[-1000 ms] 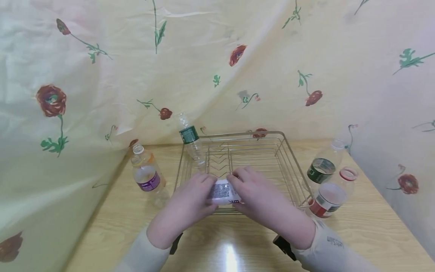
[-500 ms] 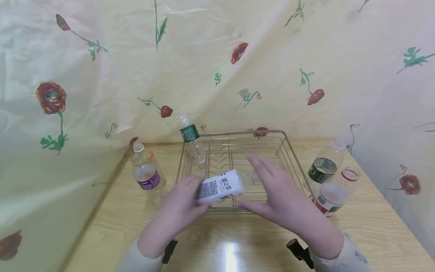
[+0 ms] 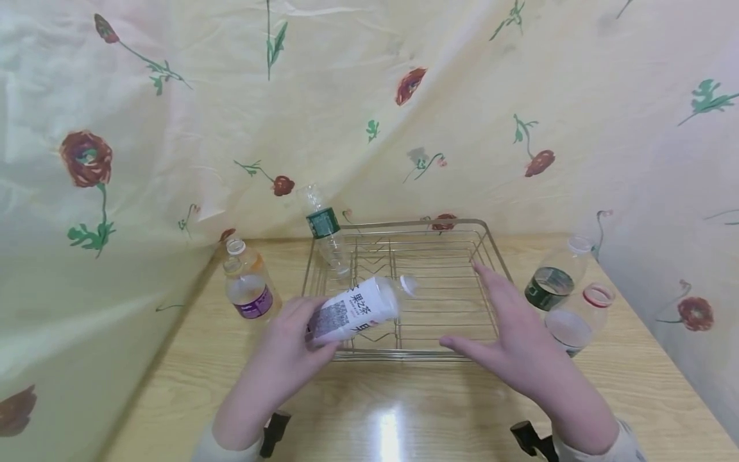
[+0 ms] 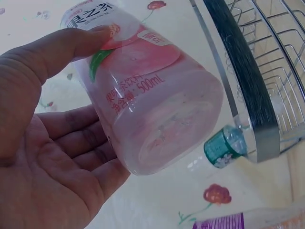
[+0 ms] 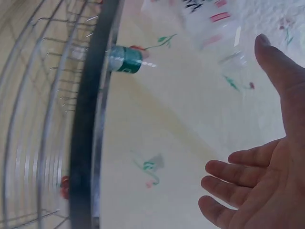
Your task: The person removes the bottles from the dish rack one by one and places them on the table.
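Observation:
My left hand grips a plastic drink bottle with a white label, over the front left of a wire rack. The bottle lies tilted, its mouth up to the right. In the left wrist view my thumb crosses the label of the bottle, which carries a pink peach and "500mL"; the base faces the camera. My right hand hovers at the rack's front right, thumb and fingers spread, holding nothing. A clear bottle with a green label leans in the rack's back left corner.
Left of the rack, a purple-labelled bottle stands in front of an orange-tinted bottle. To the right stand a dark-green-labelled bottle and a red-rimmed bottle. Flowered cloth hangs behind the wooden table.
Both hands were on the bottle one second ago. My right hand has let go and moved right, its fingers spreading. My left hand has shifted left and slightly down with the bottle.

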Demonstrator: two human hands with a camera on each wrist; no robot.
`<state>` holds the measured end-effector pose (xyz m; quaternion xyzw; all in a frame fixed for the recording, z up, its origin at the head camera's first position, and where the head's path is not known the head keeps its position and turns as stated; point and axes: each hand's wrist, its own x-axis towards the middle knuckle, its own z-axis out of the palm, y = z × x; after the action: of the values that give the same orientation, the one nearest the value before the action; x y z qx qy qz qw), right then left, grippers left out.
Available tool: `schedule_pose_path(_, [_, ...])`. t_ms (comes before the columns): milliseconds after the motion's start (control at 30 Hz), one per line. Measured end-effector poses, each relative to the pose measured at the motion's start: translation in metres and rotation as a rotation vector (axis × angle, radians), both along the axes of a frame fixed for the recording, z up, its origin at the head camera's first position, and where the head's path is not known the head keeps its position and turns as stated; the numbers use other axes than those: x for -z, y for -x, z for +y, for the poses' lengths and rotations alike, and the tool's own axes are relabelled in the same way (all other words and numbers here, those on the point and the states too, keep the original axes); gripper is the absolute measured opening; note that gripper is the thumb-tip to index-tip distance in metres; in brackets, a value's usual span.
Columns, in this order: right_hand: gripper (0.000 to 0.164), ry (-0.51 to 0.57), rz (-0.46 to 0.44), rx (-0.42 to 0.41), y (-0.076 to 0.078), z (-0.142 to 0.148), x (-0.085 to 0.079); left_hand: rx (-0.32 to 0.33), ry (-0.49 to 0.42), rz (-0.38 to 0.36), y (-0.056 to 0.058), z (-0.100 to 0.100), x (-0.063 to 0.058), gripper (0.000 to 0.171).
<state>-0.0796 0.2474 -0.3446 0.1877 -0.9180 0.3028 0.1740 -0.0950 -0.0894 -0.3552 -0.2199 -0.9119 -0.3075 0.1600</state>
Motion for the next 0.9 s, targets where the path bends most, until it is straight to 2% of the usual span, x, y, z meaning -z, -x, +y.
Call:
schedule_pose_path(200, [0.111,0.025,-0.060,0.069,-0.002,0.012,0.020,-0.022,-0.130,0.002,-0.010,-0.014,-0.002,0.066])
schedule_pose_path(400, [0.113,0.053,-0.122,0.115,-0.005,0.019,0.036,-0.095,-0.180,0.023,-0.018,-0.028,-0.002,0.065])
schedule_pose_path(600, [0.114,0.116,-0.191,0.187,-0.014,0.027,0.045,-0.169,-0.259,0.020,-0.024,-0.042,0.004,0.066])
schedule_pose_path(733, [0.112,0.123,-0.171,0.202,-0.018,0.032,0.051,-0.203,-0.321,-0.007,-0.027,-0.049,0.010,0.066])
schedule_pose_path(900, [0.114,0.123,-0.184,0.244,-0.022,0.037,0.060,-0.240,-0.355,-0.043,-0.029,-0.052,0.014,0.065])
